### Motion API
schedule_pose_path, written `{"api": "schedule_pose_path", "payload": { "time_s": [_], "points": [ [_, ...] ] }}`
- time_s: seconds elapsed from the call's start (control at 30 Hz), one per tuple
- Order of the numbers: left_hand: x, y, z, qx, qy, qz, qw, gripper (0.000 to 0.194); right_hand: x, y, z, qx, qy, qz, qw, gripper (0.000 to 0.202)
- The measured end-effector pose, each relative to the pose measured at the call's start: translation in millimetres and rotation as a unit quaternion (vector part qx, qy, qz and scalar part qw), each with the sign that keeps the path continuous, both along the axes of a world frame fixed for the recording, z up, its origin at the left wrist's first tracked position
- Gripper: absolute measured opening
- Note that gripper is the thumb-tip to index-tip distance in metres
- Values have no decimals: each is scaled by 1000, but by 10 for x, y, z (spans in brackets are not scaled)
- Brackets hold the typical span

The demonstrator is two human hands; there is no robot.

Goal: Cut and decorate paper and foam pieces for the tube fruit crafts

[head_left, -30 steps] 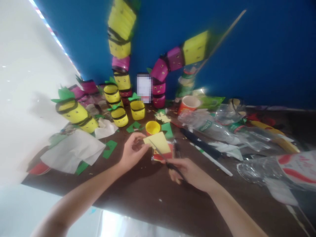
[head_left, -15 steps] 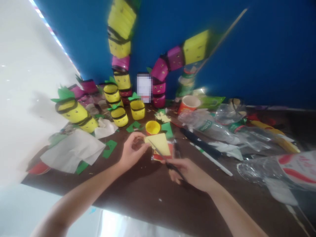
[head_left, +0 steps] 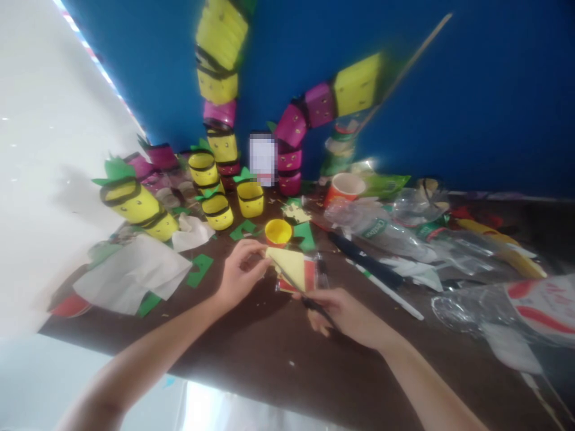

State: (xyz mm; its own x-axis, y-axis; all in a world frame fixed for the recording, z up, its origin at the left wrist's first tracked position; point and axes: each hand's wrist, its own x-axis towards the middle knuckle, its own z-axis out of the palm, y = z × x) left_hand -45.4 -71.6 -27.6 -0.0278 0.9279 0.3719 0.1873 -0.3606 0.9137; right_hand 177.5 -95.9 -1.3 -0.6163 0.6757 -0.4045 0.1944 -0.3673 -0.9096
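Observation:
A piece of pale yellow paper [head_left: 291, 263] is pinched at its left edge by the thumb and fingers of my left hand [head_left: 242, 269]. My right hand [head_left: 339, 310] grips dark-handled scissors [head_left: 318, 307], whose blades point up and left, lying along the paper's lower left side. How far the blades are parted I cannot tell. Under the paper lies a red packet [head_left: 309, 275] in clear plastic, partly covered. Just beyond the paper stands a small yellow cup [head_left: 278, 232], with a green paper scrap [head_left: 304, 236] to its right.
Yellow pineapple-shaped cups [head_left: 218, 211] with green leaf tops stand at the back left. White paper [head_left: 135, 275] lies to the left. On the right are clear plastic bottles [head_left: 381, 230], a white stick [head_left: 386, 290], a dark long object [head_left: 366, 260] and a red paper cup [head_left: 345, 188].
The yellow paper has tilted and shifted slightly down in my left hand, showing more of the red packet at its right. My right hand and the scissors have barely moved.

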Motion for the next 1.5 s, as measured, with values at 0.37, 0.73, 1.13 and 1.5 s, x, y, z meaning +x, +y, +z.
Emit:
{"api": "schedule_pose_path", "payload": {
  "time_s": [0.37, 0.73, 1.13, 1.5],
  "points": [
    [5, -7, 74, 14, 40, -72, 997, 18, -13, -15, -22, -2, -3, 14, 1000, 44],
    [5, -20, 77, -27, 34, -155, 987, 19, -13, -15, -40, -16, -15, 56, 998, 50],
    [21, -109, 62, -40, 50, -4, 998, 4, 27, 19, -49, 11, -4, -7, 1000, 43],
    [77, -84, 25, -113, 32, -74, 990, 17, -23, 8, -32, 11, -7, 7, 1000, 44]
  ]
}}
